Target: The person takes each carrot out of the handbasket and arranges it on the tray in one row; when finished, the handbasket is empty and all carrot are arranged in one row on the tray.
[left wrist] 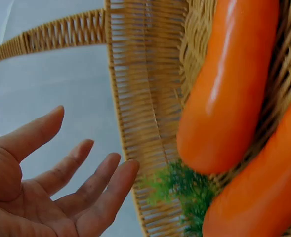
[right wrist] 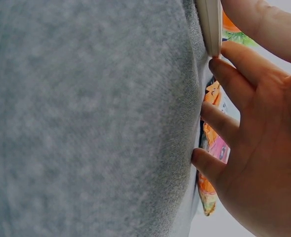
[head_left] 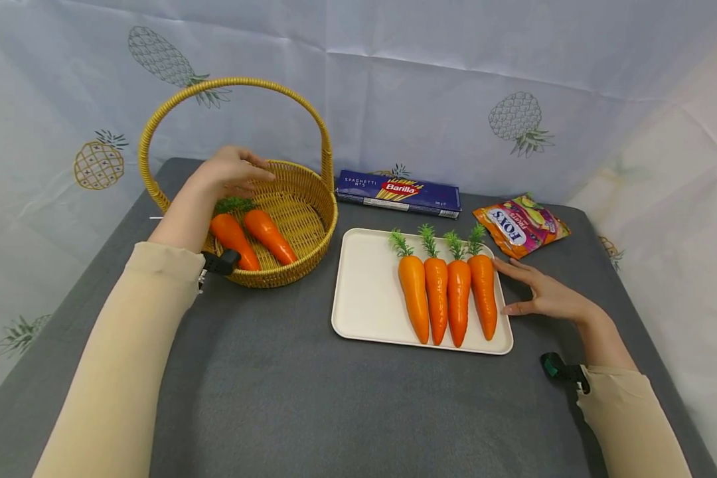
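My left hand hovers over the back left of a wicker basket, fingers spread and holding nothing. Inside the basket lie two carrots: one on the left and one beside it, their green tops partly hidden under the hand. At the right edge of a cream tray, my right hand rests with extended fingers, its fingertips at the rim. Several carrots lie side by side on the tray, tops toward the back; the rightmost carrot is nearest that hand.
A blue spaghetti box lies behind the tray, against the pineapple-print cloth. An orange sweets bag sits at the back right. The basket's tall handle arches above it. Grey cloth covers the table.
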The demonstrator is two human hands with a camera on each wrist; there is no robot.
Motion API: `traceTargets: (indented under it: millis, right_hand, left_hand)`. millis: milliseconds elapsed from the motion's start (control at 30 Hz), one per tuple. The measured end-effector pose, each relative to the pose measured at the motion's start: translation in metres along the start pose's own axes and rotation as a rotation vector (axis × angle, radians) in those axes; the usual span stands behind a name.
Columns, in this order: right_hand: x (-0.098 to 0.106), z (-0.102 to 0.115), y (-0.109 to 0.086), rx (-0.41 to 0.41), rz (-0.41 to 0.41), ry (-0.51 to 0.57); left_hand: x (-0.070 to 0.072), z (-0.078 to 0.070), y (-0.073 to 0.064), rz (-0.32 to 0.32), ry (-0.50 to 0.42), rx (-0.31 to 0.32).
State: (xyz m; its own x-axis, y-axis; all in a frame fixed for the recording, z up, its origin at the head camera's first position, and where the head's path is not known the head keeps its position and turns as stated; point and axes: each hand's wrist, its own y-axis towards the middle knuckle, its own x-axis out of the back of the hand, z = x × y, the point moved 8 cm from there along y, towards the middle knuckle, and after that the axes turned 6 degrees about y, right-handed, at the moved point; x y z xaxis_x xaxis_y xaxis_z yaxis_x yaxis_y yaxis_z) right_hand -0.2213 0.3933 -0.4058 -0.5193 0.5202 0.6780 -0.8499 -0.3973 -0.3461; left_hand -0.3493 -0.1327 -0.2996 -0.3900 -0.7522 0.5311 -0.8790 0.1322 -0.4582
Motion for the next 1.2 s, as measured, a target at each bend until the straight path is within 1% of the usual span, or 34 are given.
traceTargets:
  millis: [100,233,333,433,500,567,667,767,900,1033,1200]
  right_hand:
    - [0.0,0.0,0.0,0.006,-0.002,0.0]
    - [0.0,0.0,0.0,0.004,-0.001,0.005]
    - [0.0,0.0,0.0,-0.001,0.002,0.003]
    - [0.0,-0.001,-0.001,-0.001,0.002,0.002]
    - [0.0,-0.001,-0.001,0.002,0.002,0.001]
    - [0.0,0.0,-0.001,0.004,0.001,0.001]
    - [0.0,0.0,-0.001,0.005,0.002,0.002]
    - [0.0,0.0,-0.001,0.003,0.003,0.006]
    - [0.0,0.0,-0.002,0.003,0.002,0.008]
    - [0.0,0.0,-0.002,0.0,0.003,0.008]
    - [0.001,0.0,-0.001,-0.001,0.003,0.007]
  left_hand:
    - [0.004,0.006,0.003,-0.006,-0.004,0.036]
    - [0.011,0.013,0.006,-0.051,0.015,0.069]
    - [0.015,0.015,0.009,-0.07,0.031,0.081]
    - [0.016,0.018,0.011,-0.062,0.038,0.092]
    - [0.016,0.02,0.013,-0.041,0.065,0.102]
    - [0.015,0.022,0.014,-0.007,0.1,0.107]
    - [0.012,0.024,0.017,0.072,0.142,0.107]
    - [0.007,0.026,0.02,0.144,0.158,0.1]
    - [0.002,0.027,0.024,0.198,0.167,0.081]
    - [-0.001,0.027,0.026,0.219,0.153,0.054]
    - [0.003,0.028,0.025,0.183,0.155,0.045]
